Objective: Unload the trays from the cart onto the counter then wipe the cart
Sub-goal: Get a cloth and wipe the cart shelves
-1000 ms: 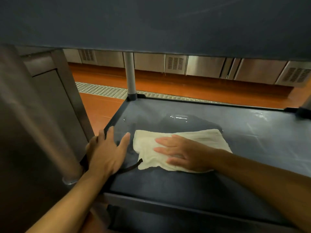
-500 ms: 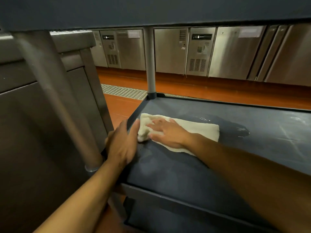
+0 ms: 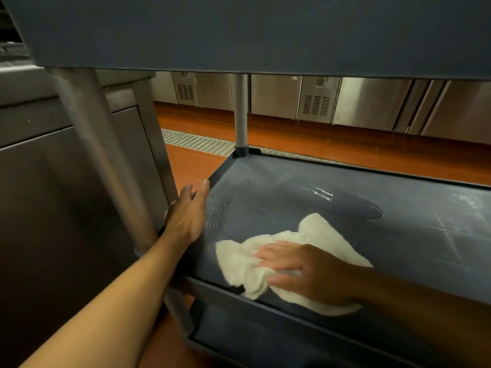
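Head view, right hand [image 3: 305,272] flat, pressing white cloth [image 3: 265,266] beneath it on cart shelf [image 3: 398,235]; left hand [image 3: 188,211] open on rim

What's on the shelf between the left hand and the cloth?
Head view: only bare wet shelf with water streaks lies between the left hand and the cloth; no object there.
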`<state>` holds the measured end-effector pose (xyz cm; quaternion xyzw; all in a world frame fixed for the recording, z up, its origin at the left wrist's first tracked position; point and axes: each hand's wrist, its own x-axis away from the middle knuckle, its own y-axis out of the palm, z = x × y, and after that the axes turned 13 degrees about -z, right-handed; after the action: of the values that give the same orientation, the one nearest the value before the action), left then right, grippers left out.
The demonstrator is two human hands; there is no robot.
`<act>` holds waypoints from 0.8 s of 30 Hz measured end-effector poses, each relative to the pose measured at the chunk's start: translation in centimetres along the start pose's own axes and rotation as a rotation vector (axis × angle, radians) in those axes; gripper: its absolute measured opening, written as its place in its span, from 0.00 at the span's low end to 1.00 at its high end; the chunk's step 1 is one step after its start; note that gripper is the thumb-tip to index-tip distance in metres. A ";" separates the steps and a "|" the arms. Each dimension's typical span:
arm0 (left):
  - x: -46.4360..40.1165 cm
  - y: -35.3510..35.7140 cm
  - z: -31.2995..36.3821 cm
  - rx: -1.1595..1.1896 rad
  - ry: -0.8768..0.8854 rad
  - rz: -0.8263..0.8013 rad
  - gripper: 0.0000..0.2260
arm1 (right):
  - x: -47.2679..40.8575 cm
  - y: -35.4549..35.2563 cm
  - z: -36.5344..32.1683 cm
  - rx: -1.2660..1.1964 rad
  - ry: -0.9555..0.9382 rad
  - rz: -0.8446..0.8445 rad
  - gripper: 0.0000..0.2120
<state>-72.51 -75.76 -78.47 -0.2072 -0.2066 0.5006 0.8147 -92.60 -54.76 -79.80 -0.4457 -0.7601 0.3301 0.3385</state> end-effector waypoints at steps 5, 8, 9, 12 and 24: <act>0.3 0.6 0.3 -0.133 0.048 0.007 0.43 | 6.7 -2.4 4.2 0.000 0.339 0.131 0.19; 0.2 1.1 -0.7 -0.256 0.134 0.067 0.38 | 5.6 -3.8 6.0 -0.028 0.422 0.229 0.29; 0.2 1.3 -0.7 -0.282 0.145 0.075 0.37 | 4.3 -4.3 6.5 -0.018 0.448 0.250 0.31; -0.1 1.5 -0.7 -0.303 0.146 0.074 0.36 | -0.7 -5.3 8.2 -0.027 0.363 0.299 0.25; 0.1 -0.7 2.2 0.338 -0.093 -0.182 0.49 | -18.0 -1.9 -1.9 -0.001 0.010 0.096 0.18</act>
<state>-73.14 -75.63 -76.21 -0.0245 -0.1747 0.4617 0.8693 -85.24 -71.35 -81.17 -0.4835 -0.7365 0.3432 0.3256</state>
